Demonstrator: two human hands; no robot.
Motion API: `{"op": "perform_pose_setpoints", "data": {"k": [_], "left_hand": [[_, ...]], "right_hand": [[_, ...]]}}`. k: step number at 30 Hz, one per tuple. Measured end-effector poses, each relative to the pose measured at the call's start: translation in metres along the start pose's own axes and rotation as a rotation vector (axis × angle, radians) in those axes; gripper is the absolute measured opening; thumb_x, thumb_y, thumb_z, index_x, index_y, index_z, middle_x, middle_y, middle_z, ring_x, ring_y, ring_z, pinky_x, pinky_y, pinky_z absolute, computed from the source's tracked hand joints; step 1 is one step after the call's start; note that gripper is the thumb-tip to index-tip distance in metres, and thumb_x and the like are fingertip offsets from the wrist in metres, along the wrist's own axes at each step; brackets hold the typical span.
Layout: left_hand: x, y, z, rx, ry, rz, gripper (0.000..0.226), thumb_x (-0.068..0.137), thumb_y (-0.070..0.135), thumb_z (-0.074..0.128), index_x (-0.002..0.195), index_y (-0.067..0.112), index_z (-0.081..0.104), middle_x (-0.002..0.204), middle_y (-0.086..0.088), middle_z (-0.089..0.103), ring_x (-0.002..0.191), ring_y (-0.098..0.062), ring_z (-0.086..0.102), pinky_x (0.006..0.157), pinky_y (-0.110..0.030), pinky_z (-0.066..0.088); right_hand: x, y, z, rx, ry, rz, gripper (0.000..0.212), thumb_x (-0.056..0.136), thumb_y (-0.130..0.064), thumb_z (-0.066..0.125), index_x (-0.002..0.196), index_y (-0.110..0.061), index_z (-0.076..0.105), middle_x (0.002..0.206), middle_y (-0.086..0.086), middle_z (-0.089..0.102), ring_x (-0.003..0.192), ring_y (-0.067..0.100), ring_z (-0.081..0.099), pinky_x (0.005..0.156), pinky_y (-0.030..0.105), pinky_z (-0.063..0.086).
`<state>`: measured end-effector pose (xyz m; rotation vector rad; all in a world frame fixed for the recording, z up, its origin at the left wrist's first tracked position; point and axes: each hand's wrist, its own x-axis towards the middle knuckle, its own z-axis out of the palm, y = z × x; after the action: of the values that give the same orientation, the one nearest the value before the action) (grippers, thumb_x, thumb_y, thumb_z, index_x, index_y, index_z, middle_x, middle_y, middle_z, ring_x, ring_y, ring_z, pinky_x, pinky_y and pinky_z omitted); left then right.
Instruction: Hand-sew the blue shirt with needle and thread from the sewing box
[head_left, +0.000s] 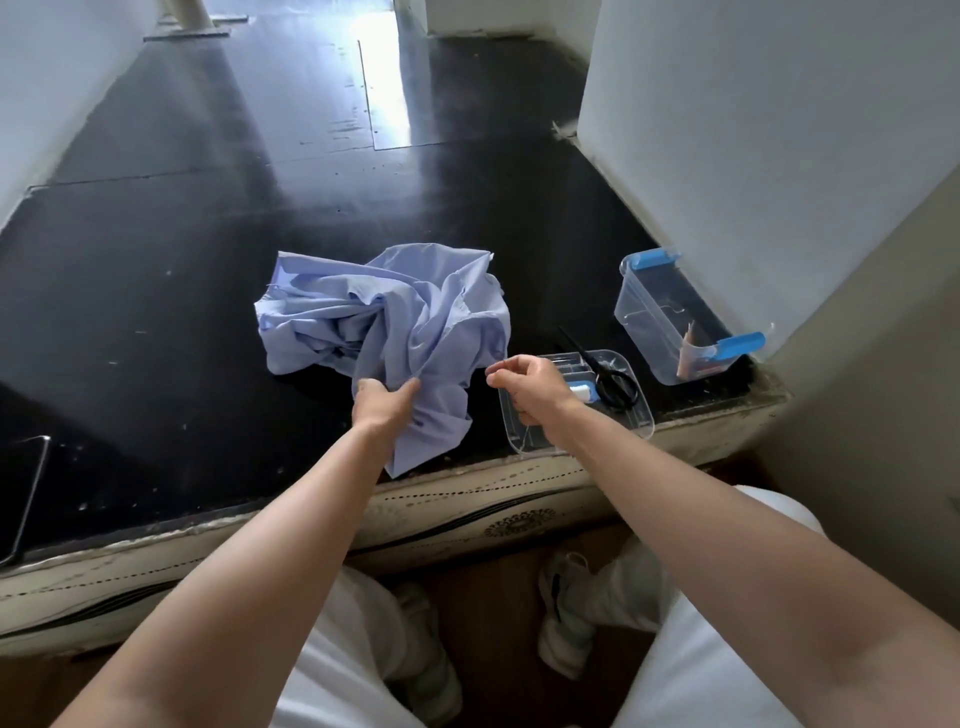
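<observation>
The blue shirt (384, 317) lies crumpled on the black table, near its front edge. My left hand (382, 405) grips a fold of the shirt's near corner. My right hand (530, 387) hovers above a clear tray (636, 415), its thumb and forefinger pinched together as if on something too thin to make out; a fine thread seems to hang below the wrist. Black scissors (608, 379) and a small white-and-blue item (582, 389) lie in the tray. The clear sewing box (670, 317) with blue clips stands open at the right.
The black table (156, 312) stretches far back and left. A white wall corner (727, 156) rises right behind the sewing box. A thin metal bar (31, 493) sits at the table's left front. My legs and shoes show below the table edge.
</observation>
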<state>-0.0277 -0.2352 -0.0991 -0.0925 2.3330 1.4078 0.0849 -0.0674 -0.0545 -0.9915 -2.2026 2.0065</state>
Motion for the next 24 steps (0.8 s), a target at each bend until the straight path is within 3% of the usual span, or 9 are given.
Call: {"op": "perform_pose_setpoints", "data": {"k": [2,4,8,10,13,16,19,21,24], "left_hand": [[0.012,-0.008,0.002,-0.058,-0.013,0.020,0.066,0.054,0.053,0.068,0.096,0.003,0.069,0.089,-0.011,0.070,0.085,-0.027,0.066,0.082,-0.040,0.054],[0.007,-0.003,0.000,-0.093,0.003,0.074,0.046,0.059,0.042,0.065,0.079,0.001,0.066,0.071,-0.007,0.064,0.070,-0.021,0.058,0.069,-0.035,0.046],[-0.012,0.010,-0.012,-0.306,-0.120,0.166,0.013,0.073,0.018,0.062,0.081,0.009,0.066,0.071,0.001,0.065,0.063,-0.009,0.057,0.062,-0.025,0.048],[-0.020,0.010,-0.021,-0.384,-0.234,0.193,0.020,0.073,0.013,0.061,0.091,0.009,0.067,0.079,-0.002,0.068,0.069,-0.010,0.063,0.065,-0.022,0.053],[-0.033,0.012,-0.036,-0.389,-0.310,0.273,0.020,0.078,-0.002,0.059,0.096,0.005,0.066,0.074,0.003,0.068,0.065,-0.005,0.062,0.059,-0.018,0.051],[-0.044,0.010,-0.049,-0.392,-0.318,0.303,0.023,0.084,-0.009,0.053,0.100,0.001,0.065,0.068,0.010,0.066,0.061,-0.001,0.058,0.054,-0.014,0.046],[-0.055,0.008,-0.062,-0.378,-0.285,0.348,0.029,0.076,0.001,0.057,0.101,0.008,0.070,0.081,0.002,0.070,0.074,-0.008,0.061,0.064,-0.019,0.050],[-0.062,0.007,-0.066,-0.393,-0.265,0.353,0.030,0.085,-0.007,0.055,0.100,0.015,0.068,0.080,0.007,0.072,0.073,-0.005,0.063,0.065,-0.017,0.050],[-0.072,0.003,-0.067,-0.438,-0.308,0.327,0.032,0.091,-0.003,0.056,0.113,0.020,0.060,0.080,-0.002,0.063,0.073,-0.013,0.056,0.061,-0.021,0.049]], "right_hand": [[0.007,-0.002,0.005,0.007,0.017,-0.065,0.013,0.091,-0.005,0.061,0.102,-0.010,0.061,0.070,-0.004,0.052,0.041,-0.002,0.046,0.038,0.009,0.032],[0.014,-0.005,0.006,-0.019,0.070,-0.146,0.024,0.089,0.000,0.061,0.111,-0.010,0.058,0.070,-0.005,0.048,0.044,-0.002,0.046,0.047,0.009,0.039],[0.031,-0.013,0.013,-0.083,0.115,-0.279,0.053,0.087,0.000,0.062,0.133,-0.022,0.049,0.059,-0.007,0.043,0.054,0.008,0.041,0.072,0.019,0.050],[0.035,-0.017,0.022,-0.148,0.065,-0.314,0.059,0.085,-0.002,0.066,0.137,-0.025,0.050,0.059,-0.006,0.044,0.055,0.008,0.043,0.071,0.020,0.050],[0.034,-0.019,0.038,-0.303,0.004,-0.336,0.029,0.082,-0.010,0.073,0.110,-0.017,0.071,0.083,-0.005,0.063,0.079,0.012,0.058,0.079,0.027,0.051],[0.024,-0.019,0.047,-0.331,0.001,-0.328,0.004,0.083,-0.017,0.073,0.085,-0.020,0.072,0.084,-0.004,0.068,0.087,0.015,0.064,0.082,0.028,0.051],[0.010,-0.024,0.047,-0.278,-0.068,-0.300,0.011,0.085,-0.019,0.072,0.076,-0.022,0.067,0.076,-0.004,0.064,0.076,0.013,0.060,0.069,0.029,0.051],[-0.001,-0.027,0.046,-0.280,-0.172,-0.251,0.011,0.086,-0.022,0.071,0.076,-0.019,0.068,0.073,0.000,0.061,0.065,0.015,0.056,0.058,0.033,0.050],[-0.013,-0.028,0.044,-0.298,-0.218,-0.223,0.018,0.086,-0.025,0.070,0.084,-0.007,0.071,0.071,0.006,0.054,0.062,0.019,0.049,0.059,0.035,0.048]]}}
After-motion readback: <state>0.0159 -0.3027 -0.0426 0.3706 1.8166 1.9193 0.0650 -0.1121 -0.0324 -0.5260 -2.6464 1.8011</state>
